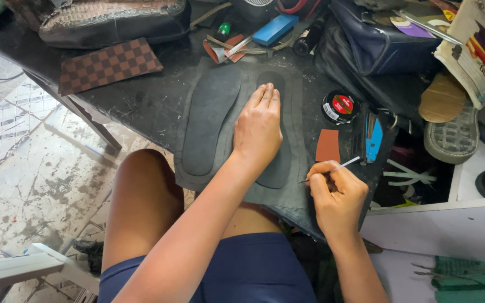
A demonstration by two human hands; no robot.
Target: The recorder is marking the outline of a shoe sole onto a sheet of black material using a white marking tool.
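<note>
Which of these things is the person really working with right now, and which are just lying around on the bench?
In use:
left hand pressing flat on a dark sole cutout
right hand holding a thin pen-like marker
grey rubber sheet

Lying about:
second sole cutout
round polish tin
checkered piece
blue block
brown patch

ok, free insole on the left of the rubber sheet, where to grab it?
Take the loose insole at its toe end, coming from the table's front edge. It lies flat on the rubber sheet, so slide fingers under that rounded end, probably easiest where it sits nearest the person. The left hand presses the other insole; the right hand holds a pen.
</note>
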